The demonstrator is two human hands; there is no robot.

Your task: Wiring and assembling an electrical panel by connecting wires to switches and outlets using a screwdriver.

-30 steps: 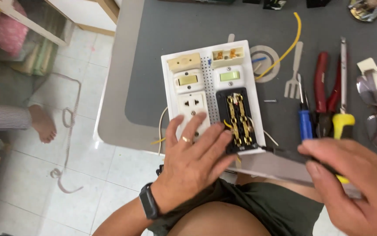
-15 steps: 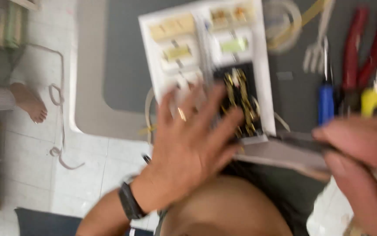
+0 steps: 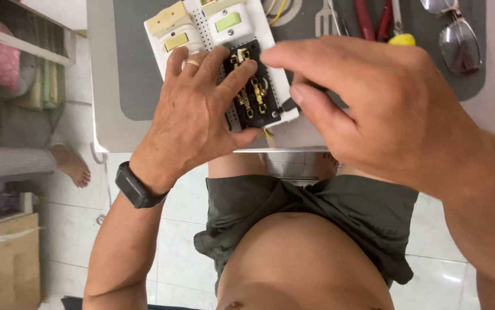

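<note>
Switchboard panel [image 3: 213, 34], white with a black socket block [image 3: 253, 92] of brass contacts, lies at our table's near edge [image 3: 109, 132]. Our left hand [image 3: 195, 115] presses flat on it, fingers spread, gripping nothing. Our right hand [image 3: 374, 97] pinches a dark tool tip [image 3: 287, 105] beside the block. Beyond lie red-handled pliers [image 3: 365, 20], a yellow-handled screwdriver [image 3: 401, 39] and spectacles [image 3: 457, 37].

Place: we sat at a home workbench.
Floor: we saw pale floor tiles [image 3: 75, 229] under us.
Tabletop: a grey mat [image 3: 138, 69] covered it; pliers [image 3: 374, 17] lay at its far edge.
Left side: shelves [image 3: 23, 57] and a cardboard box [image 3: 12, 252].
</note>
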